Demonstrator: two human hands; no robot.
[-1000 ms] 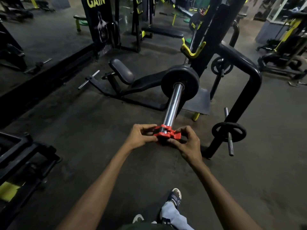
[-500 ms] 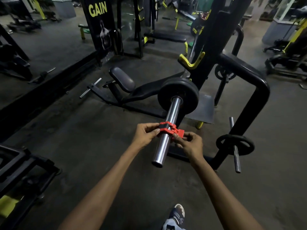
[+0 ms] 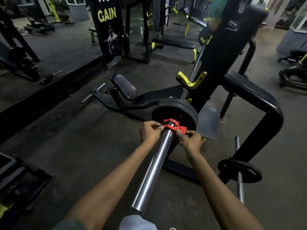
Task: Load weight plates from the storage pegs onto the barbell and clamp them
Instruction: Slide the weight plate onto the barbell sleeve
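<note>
A person stands at the free end of a chrome barbell sleeve (image 3: 154, 165) in a dim gym, both bare forearms stretched forward. The sleeve runs from near the person's waist up and away to a pair of black weight plates (image 3: 179, 110) already loaded on it, stacked flat against each other. A red clamp collar (image 3: 173, 126) sits around the sleeve, close up against the face of the nearer plate; whether it touches the plate cannot be told.

The left hand (image 3: 150, 132) is curled on the left side of the collar, fingertips pinching its edge. The right hand (image 3: 189, 140) grips the collar's right side, where a red lever tab sticks out, with thumb and fingers closed around it. Both hands are closed on the collar. Whether the lever is locked cannot be told.

Behind the plates stands a black rack upright (image 3: 217, 63) with a yellow hook (image 3: 191, 82) on it. To the right, a thick black tube frame (image 3: 265, 113) bends down to the floor, and a small black plate (image 3: 239, 170) hangs on a chrome storage peg (image 3: 240, 185) low on it. To the left lies a low black padded bench (image 3: 124, 87) on the grey floor (image 3: 83, 146). Further back hangs a dark banner (image 3: 108, 22) with the yellow word "GAIN".
</note>
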